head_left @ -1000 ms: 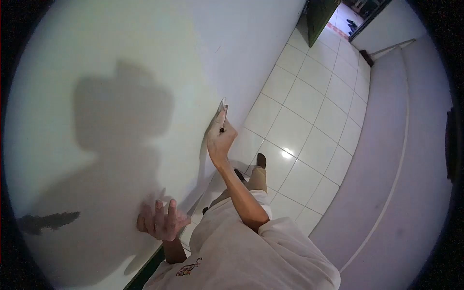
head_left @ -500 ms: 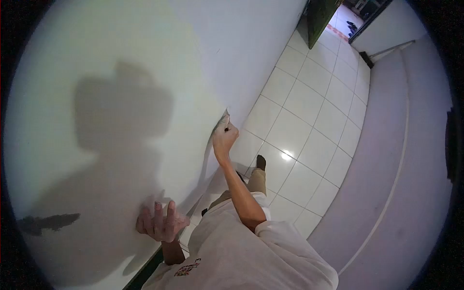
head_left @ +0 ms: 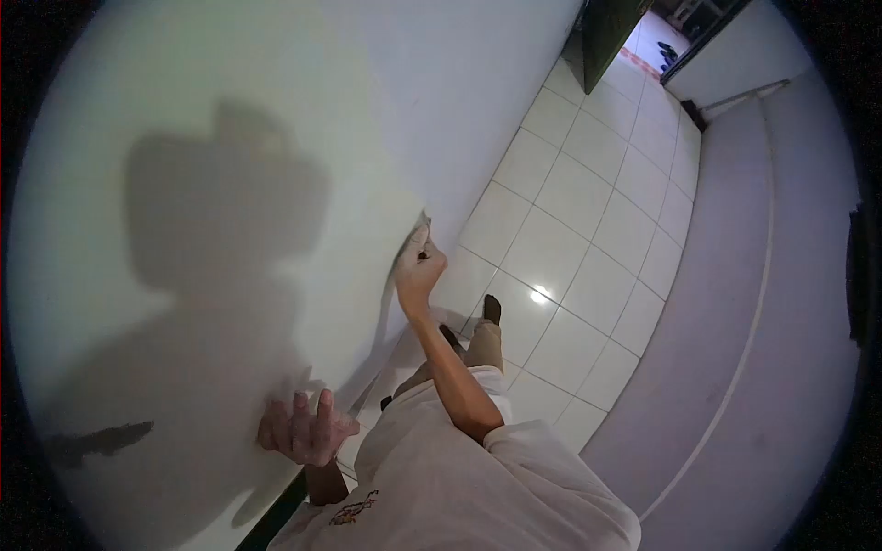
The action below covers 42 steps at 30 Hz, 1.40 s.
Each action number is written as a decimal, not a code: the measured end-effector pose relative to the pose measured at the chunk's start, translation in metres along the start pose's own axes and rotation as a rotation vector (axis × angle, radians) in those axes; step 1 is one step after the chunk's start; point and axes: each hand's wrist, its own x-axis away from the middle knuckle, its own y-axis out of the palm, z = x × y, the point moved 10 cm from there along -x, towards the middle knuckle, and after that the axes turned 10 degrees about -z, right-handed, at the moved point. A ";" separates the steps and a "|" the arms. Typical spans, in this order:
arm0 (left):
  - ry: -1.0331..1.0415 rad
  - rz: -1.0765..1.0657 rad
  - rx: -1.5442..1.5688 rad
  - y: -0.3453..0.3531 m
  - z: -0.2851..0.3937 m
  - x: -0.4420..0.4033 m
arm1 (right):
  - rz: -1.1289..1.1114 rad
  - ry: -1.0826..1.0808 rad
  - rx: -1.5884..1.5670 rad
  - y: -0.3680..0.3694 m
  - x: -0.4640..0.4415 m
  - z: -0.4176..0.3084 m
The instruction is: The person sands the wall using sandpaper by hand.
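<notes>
A white wall [head_left: 367,119] fills the left half of the view, with my shadow cast across it. My right hand [head_left: 421,275] is closed around a thin, greyish, scraper-like tool [head_left: 425,220], its narrow tip against or very near the wall. A dark spot shows within the fist; most of the tool is hidden by the fingers, so its exact kind is unclear. Lower down, my left hand [head_left: 308,432] is held by the wall with fingers bent and apart, whitish dust on them, holding nothing. Whether it touches the wall I cannot tell.
White floor tiles [head_left: 570,248] run along the wall, with my feet on them. A dark door [head_left: 611,41] stands ajar at the top, footwear beyond it. A dark grey patch [head_left: 101,443] marks the wall lower left. A long-handled black-headed tool [head_left: 694,115] leans in the far corner.
My right hand has shifted slightly left and down along the wall with the tool. The left hand stays almost in place, and the view has tilted a little.
</notes>
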 end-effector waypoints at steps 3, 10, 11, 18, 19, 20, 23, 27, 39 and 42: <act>-0.041 -0.027 -0.019 0.002 -0.003 0.010 | -0.030 0.014 0.019 -0.001 -0.017 -0.025; -0.078 -0.081 -0.003 0.005 -0.006 0.011 | -0.052 0.194 0.042 0.002 -0.015 0.034; -0.087 -0.065 0.011 0.009 -0.007 0.007 | -0.061 0.083 0.036 0.002 -0.016 -0.013; -0.051 0.021 -0.010 -0.003 -0.007 0.002 | -0.044 0.195 -0.001 0.002 -0.014 0.017; -0.065 0.017 0.002 -0.001 -0.006 0.003 | -0.064 0.084 0.039 0.002 -0.016 -0.027; -0.063 0.011 0.011 0.000 -0.007 0.002 | -0.082 -0.014 0.080 0.003 -0.011 -0.063; -0.027 -0.024 0.019 -0.004 -0.008 0.001 | -0.043 0.036 0.062 0.001 0.004 -0.008; -0.032 -0.014 0.006 0.002 -0.004 0.001 | -0.062 0.045 0.022 -0.001 -0.001 -0.049; -0.060 -0.074 0.014 -0.005 -0.003 0.008 | 0.003 0.009 0.024 -0.007 0.012 0.013; -0.062 -0.077 0.024 -0.002 -0.005 0.006 | -0.023 0.206 0.038 -0.009 -0.011 0.007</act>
